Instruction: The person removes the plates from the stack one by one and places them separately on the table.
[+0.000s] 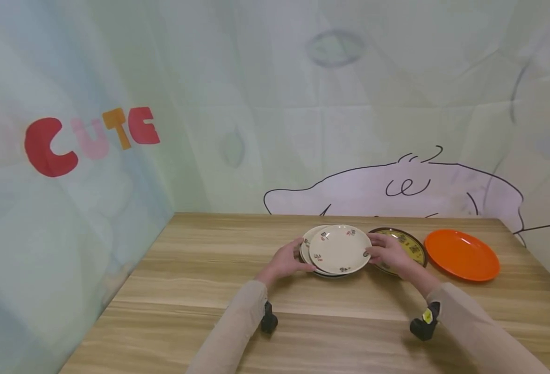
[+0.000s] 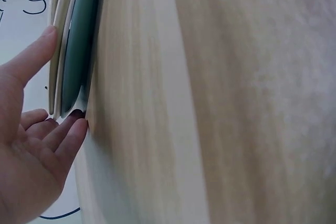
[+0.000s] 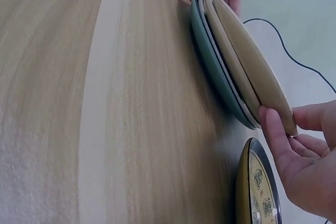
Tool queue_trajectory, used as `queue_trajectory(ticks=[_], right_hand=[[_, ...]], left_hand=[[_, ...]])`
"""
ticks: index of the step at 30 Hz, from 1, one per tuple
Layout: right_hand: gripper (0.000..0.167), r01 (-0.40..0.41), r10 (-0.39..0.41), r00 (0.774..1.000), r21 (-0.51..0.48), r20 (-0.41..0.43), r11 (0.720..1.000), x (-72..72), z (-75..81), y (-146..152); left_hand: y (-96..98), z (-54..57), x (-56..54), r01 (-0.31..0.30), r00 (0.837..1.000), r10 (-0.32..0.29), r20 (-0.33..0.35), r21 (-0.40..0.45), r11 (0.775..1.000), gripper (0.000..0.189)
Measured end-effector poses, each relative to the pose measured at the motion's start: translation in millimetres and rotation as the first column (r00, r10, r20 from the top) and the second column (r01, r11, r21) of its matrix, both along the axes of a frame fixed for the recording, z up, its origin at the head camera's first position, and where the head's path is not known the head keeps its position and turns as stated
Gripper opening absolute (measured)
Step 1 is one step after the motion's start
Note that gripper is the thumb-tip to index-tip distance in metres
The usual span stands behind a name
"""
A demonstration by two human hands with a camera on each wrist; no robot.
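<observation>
A cream plate with small printed figures lies tilted and shifted right on top of a stack. Under it shows another cream plate, and below that a plate with a teal underside. My left hand holds the stack's left side, its thumb against the plate rims and its fingers curved at the far side. My right hand pinches the top plate's right rim between thumb and fingers. Just behind the right hand, partly hidden by it, lies a yellow patterned plate with a dark rim.
An orange plate lies to the right of the yellow one. Everything stands on a wood-grain table. A printed cloth backdrop rises along its far and left edges.
</observation>
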State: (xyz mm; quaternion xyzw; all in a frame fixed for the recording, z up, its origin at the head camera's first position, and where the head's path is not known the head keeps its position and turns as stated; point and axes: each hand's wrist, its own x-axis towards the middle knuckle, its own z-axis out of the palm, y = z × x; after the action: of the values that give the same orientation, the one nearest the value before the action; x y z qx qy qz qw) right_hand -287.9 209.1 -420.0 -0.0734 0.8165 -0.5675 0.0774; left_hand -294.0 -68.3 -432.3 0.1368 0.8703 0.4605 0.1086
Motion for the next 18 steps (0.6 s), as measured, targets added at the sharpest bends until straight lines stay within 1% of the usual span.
queue_trajectory(ticks=[3, 8, 11, 18], right_hand=[[0.050, 0.018, -0.018, 1.000, -0.017, 0.000, 1.000, 0.3, -1.1, 0], [0.051, 0.046, -0.046, 0.999, -0.014, -0.001, 0.999, 1.4, -1.7, 1], [0.052, 0.048, -0.048, 0.999, -0.020, -0.004, 0.999, 2.9, -1.2, 4], [0.054, 0.055, -0.054, 0.998, -0.091, 0.011, 0.994, 8.5, 1.3, 10]], left_hand=[[-0.4, -0.2, 0.4, -0.001, 1.000, 0.001, -0.005, -0.004, 1.000, 0.091], [-0.1, 0.1, 0.7, -0.004, 1.000, 0.004, 0.000, -0.005, 1.000, 0.091], [-0.2, 0.8, 0.9, -0.004, 1.000, 0.004, 0.002, -0.002, 1.000, 0.091], [-0.2, 1.0, 1.0, 0.002, 1.000, -0.002, 0.011, 0.015, 1.000, 0.090]])
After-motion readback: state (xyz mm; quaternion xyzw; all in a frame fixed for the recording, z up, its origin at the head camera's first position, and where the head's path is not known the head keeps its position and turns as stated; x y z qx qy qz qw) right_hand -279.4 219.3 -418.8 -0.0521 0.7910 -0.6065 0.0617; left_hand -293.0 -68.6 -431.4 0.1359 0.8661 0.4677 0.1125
